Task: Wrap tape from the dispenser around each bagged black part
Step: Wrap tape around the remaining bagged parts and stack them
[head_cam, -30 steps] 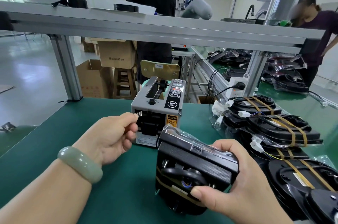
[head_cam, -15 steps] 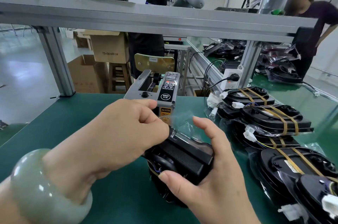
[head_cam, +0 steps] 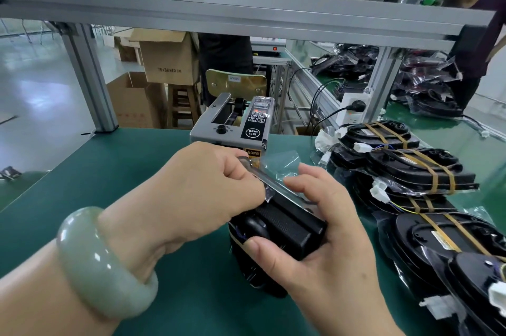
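Head camera: just in front of the tape dispenser (head_cam: 232,130), the bagged black part (head_cam: 287,226) is held on edge over the green surface (head_cam: 109,171), probably so a strip can pass right round it. Whether its lower end touches the surface I cannot tell. The right hand (head_cam: 323,242) has a closed grip on it, thumb on the near face and fingers over the top rim, steadying it. The left hand (head_cam: 197,193), with a pale green bangle (head_cam: 104,261) at the wrist, is curled and pinches at that same rim, seemingly pressing tape down; the strip itself is hidden. Right of the dispenser lies a heap of taped parts (head_cam: 416,171), banded in brown, close enough to crowd any turning. Behind the dispenser stand an aluminium frame (head_cam: 246,15), cardboard boxes (head_cam: 167,59) and a stool (head_cam: 182,105).
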{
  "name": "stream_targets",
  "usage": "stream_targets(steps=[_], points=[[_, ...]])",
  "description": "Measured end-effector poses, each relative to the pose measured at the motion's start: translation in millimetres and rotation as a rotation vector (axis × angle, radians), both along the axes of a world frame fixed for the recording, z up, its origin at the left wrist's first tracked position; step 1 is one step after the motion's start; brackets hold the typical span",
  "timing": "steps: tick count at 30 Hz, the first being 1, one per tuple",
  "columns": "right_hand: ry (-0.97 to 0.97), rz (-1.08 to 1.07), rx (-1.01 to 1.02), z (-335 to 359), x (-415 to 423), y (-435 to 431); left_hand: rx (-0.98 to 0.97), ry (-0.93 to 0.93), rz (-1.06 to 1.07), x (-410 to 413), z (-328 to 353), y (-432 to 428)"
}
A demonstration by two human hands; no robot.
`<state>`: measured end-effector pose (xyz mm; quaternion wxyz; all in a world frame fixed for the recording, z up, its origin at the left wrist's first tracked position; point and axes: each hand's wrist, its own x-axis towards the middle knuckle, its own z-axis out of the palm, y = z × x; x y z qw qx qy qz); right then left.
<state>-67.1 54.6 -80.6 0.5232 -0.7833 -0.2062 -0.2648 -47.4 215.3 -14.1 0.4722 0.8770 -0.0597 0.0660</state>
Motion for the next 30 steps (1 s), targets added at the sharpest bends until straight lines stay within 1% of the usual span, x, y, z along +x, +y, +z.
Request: stream_targets(steps=[11, 16, 21, 24, 28, 30], points=[[-0.008, 0.005, -0.046, 1.3, 1.3, -3.5, 0.018, -0.031, 0.031, 1.9, 2.2, -6.5], [-0.019, 0.008, -0.047, 1.3, 1.5, -3.2, 0.105, -0.032, 0.025, 2.6, 2.2, -9.2], [-0.031, 0.004, -0.064, 2.1, 0.1, -2.9, 0.096, -0.026, 0.04, 3.2, 3.5, -9.7], [-0.041, -0.024, -0.11, 4.4, -0.3, -3.8, 0.107, -0.024, 0.028, 2.8, 3.8, -10.5], [-0.047, -0.04, -0.135, 6.7, -0.6, -4.2, 0.143, -0.054, 0.025, 3.2, 3.3, -10.9], [-0.067, -0.048, -0.146, 6.4, -0.6, -4.1, 0.119, -0.07, 0.035, 4.1, 3.3, -10.7]])
